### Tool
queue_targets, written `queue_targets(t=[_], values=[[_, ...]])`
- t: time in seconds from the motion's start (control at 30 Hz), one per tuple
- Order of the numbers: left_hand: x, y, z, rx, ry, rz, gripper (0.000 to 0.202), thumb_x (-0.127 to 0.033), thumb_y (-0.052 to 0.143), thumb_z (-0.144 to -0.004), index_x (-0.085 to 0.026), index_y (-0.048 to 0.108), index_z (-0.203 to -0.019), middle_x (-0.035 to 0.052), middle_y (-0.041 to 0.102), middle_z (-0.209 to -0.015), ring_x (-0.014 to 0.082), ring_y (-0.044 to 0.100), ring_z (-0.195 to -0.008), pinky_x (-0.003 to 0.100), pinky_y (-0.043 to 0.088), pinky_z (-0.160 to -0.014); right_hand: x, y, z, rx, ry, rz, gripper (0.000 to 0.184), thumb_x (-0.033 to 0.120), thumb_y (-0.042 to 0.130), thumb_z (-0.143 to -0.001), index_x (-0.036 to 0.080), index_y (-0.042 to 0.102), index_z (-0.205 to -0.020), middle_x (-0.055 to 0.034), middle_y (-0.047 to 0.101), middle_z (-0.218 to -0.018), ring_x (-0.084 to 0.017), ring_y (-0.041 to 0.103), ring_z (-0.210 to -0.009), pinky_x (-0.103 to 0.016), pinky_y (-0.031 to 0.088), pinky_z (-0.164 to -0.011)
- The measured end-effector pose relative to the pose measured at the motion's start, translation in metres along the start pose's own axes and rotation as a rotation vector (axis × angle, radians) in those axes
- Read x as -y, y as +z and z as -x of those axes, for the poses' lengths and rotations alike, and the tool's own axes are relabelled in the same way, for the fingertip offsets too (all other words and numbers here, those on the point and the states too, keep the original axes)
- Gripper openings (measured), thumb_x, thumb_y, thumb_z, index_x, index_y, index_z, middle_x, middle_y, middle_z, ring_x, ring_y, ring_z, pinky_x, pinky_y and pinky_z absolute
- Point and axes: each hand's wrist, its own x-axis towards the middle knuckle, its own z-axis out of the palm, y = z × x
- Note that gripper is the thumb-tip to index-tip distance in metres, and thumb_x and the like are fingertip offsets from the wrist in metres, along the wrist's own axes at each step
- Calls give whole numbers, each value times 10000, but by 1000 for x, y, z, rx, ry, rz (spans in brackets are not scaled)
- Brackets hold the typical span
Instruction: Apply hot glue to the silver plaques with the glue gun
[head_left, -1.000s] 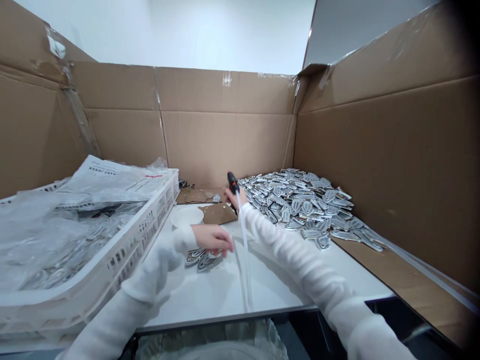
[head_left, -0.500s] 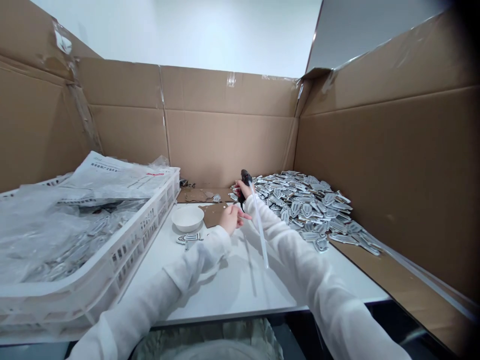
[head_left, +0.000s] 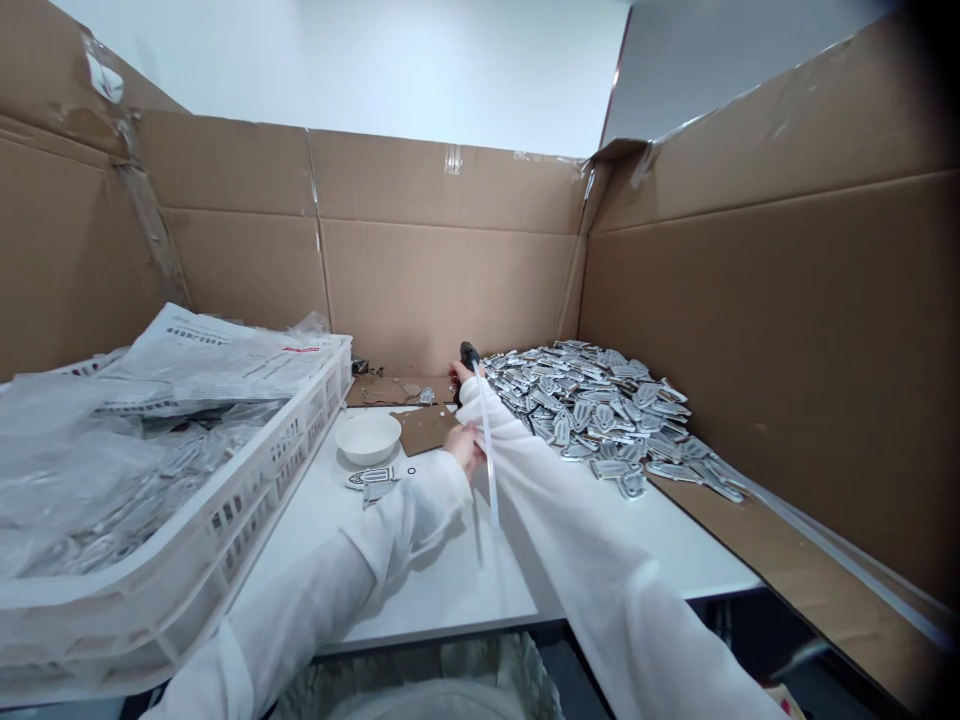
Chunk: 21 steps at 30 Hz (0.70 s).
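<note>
My right hand (head_left: pixel 459 374) is wrapped round a black hot glue gun (head_left: pixel 469 356) at the back of the white table. A long translucent glue stick (head_left: pixel 489 450) runs out of the gun's rear toward me, over my right sleeve. Just in front, my left hand (head_left: pixel 466 446) has its fingers drawn together beside the glue stick; what they pinch, if anything, is hidden. To its left lies a brown cardboard piece (head_left: pixel 426 430). Flat grey-and-white cut-out pieces (head_left: pixel 372 480) rest near my left sleeve, with a small dark ring (head_left: pixel 411 470) close by.
A white bowl (head_left: pixel 367 440) stands left of the cardboard piece. At far left is a white plastic crate (head_left: pixel 285 470) with plastic bags and cut-outs. A heap of similar flat pieces (head_left: pixel 600 405) lies on the right. Tall cardboard walls (head_left: pixel 450 280) enclose the table.
My left hand's extended finger has drawn in, and the hand sits slightly lower. My right hand, the glue gun and the whole scene have shifted a little left in view.
</note>
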Motion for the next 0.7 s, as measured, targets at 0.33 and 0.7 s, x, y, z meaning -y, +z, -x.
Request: queue_targets(t=[0.33, 0.7], values=[[-70, -131, 18, 241, 92, -1433, 154, -178, 667, -496, -165, 562, -608, -20, 542, -525, 106, 472, -486, 206, 362, -498, 13, -37, 71, 246, -205, 105, 247, 399, 597, -651, 178, 494, -617, -5, 547, -547, -84, 481, -434, -217, 429, -453], [-52, -141, 35, 192, 180, -1699, 248, -239, 687, -474, -175, 505, -631, 28, 540, -694, 196, 500, -704, 244, 354, -583, -18, -40, 92, 325, -224, 131, 290, 397, 625, -605, 203, 473, -757, 19, 501, -575, -105, 488, -462, -234, 420, -429]])
